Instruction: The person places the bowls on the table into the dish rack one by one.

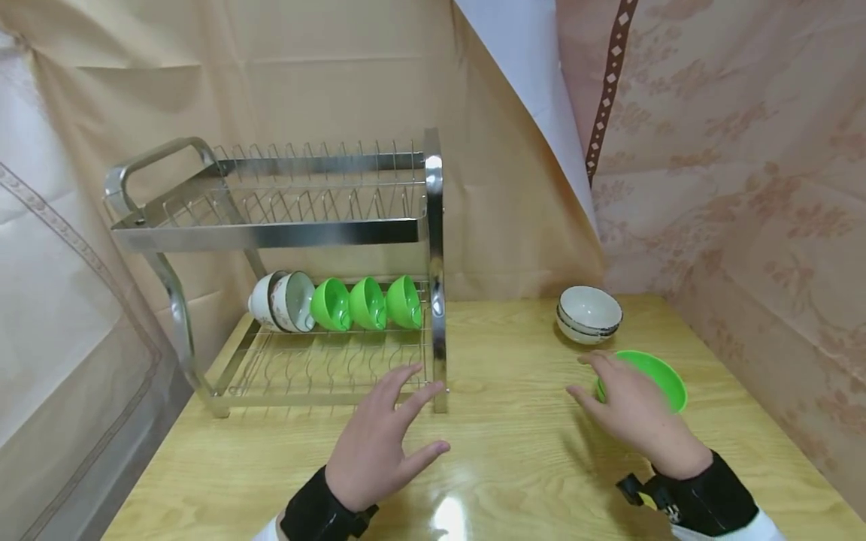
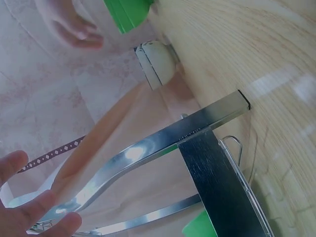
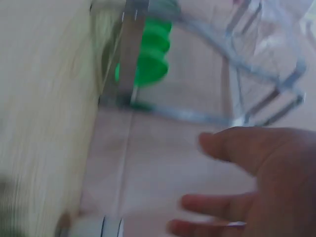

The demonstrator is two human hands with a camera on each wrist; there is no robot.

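My left hand (image 1: 379, 443) hovers over the table in front of the dish rack (image 1: 271, 236), its fingers spread and holding nothing. On the right, my right hand (image 1: 639, 413) is beside and partly in front of a green bowl (image 1: 659, 376), hiding some of it. The left wrist view shows a gap between that hand and the green bowl (image 2: 129, 15). Fingers and thumb of the right hand (image 3: 281, 177) are apart with nothing between them. Behind the green bowl, two stacked white bowls (image 1: 590, 309) with dark rims stand on the table.
On the rack's lower tier, two patterned white bowls (image 1: 295, 302) and three green bowls (image 1: 367, 303) stand tilted in a row. Its upper tier (image 1: 325, 203) has bare wire slots. Cloth (image 1: 352, 83) hangs behind the wooden table (image 1: 501, 443), and a patterned curtain (image 1: 764, 188) hangs at the right.
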